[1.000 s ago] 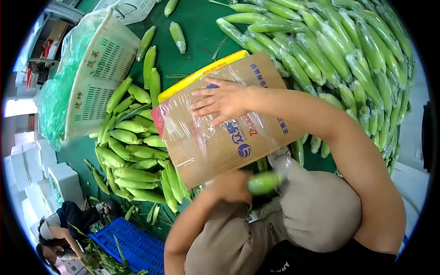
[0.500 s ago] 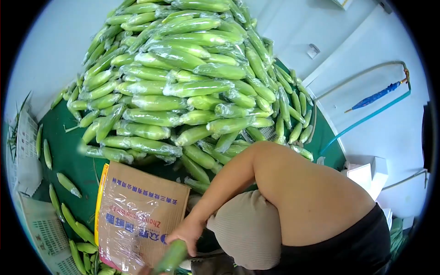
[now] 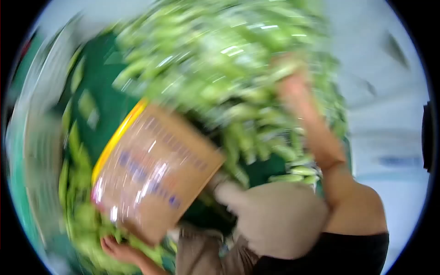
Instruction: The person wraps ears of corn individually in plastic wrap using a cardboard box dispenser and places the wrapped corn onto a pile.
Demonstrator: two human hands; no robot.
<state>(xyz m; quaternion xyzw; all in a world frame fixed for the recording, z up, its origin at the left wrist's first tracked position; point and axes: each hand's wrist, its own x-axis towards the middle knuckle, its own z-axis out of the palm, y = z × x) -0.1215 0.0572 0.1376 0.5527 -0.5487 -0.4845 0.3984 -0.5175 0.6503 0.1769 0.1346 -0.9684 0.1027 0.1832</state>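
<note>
Filling the upper view, a heap (image 3: 201, 59) of bright green corn shines with white glints, its outlines smeared by blur. Below it, a brown box (image 3: 183, 142) lies tilted on a green surface (image 3: 103, 59), with a yellow strip along its upper-left edge and a pink corner. Rows of blue and red print cross its glossy face, too blurred to read. At far left is a pale crate (image 3: 41, 146); green ears (image 3: 82, 220) lie between it and the box. The right hand (image 3: 293, 85) reaches onto the heap; its grip cannot be told. The left hand (image 3: 118, 252), fingers bent, is at the lower ears; whether it grips one is unclear.
</note>
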